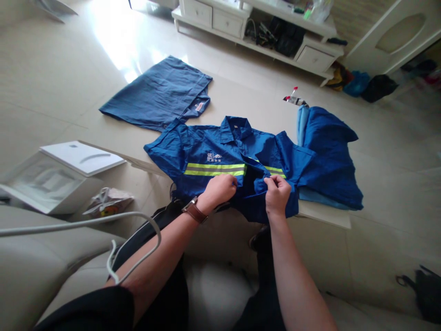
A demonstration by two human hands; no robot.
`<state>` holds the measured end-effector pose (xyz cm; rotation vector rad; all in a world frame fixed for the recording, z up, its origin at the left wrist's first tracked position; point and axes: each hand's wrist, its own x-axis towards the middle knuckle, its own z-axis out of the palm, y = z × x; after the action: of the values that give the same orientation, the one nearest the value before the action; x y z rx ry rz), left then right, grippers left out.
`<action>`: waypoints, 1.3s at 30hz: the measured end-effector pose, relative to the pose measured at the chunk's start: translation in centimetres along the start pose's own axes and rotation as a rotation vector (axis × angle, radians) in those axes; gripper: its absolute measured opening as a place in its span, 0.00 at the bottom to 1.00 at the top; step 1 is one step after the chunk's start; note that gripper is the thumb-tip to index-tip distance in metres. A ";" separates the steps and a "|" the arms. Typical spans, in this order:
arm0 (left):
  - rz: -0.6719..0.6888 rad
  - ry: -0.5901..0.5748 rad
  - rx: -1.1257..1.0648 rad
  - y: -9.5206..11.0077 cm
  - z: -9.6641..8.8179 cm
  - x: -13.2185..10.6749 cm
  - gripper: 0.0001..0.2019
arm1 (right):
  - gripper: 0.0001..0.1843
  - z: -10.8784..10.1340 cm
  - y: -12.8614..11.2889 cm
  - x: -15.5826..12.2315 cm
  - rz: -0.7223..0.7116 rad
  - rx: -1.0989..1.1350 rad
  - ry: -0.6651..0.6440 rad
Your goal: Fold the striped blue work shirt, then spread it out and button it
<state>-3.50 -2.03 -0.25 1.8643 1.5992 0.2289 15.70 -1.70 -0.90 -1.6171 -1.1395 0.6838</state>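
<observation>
A blue work shirt (206, 140) with a collar and yellow-grey reflective stripes lies front up on a pale table (237, 99), its lower part toward me. My left hand (221, 187), below a brown-strapped watch, is closed on the shirt's front edge. Closed on the opposite front edge is my right hand (277, 193). Between the two hands the front gapes open in folds. Beyond the shirt's left shoulder lies a flat, folded duller-blue garment (161, 94). More blue clothing (330, 156) is piled at the right, with light blue fabric under it.
A white cable (138, 214) loops over my left forearm. At left stand a white box (62, 179) and a plastic-wrapped packet (109, 202). Red-capped small items (293, 97) lie at the table's far side. A white cabinet (227, 23) and bags (358, 83) are beyond.
</observation>
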 end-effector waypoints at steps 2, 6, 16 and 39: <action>-0.036 -0.032 -0.002 0.0 -0.1 0.0 0.14 | 0.11 -0.3 -0.5 -0.2 0.017 0.028 -0.030; -0.138 0.088 -0.078 0.1 0.4 0.4 0.15 | 0.10 -0.6 -1.5 -1.0 -0.075 0.047 -0.110; -0.207 0.352 0.049 1.1 3.2 1.6 0.25 | 0.12 -2.0 -2.0 -1.9 -0.343 0.189 -0.322; -0.019 0.407 -0.164 1.6 1.9 1.1 0.09 | 0.04 -0.6 -0.8 -1.3 -0.495 -0.263 -0.254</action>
<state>-0.91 -1.78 -1.03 1.7506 1.7987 0.7488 15.39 -3.07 -0.11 -1.3962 -1.7990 0.4304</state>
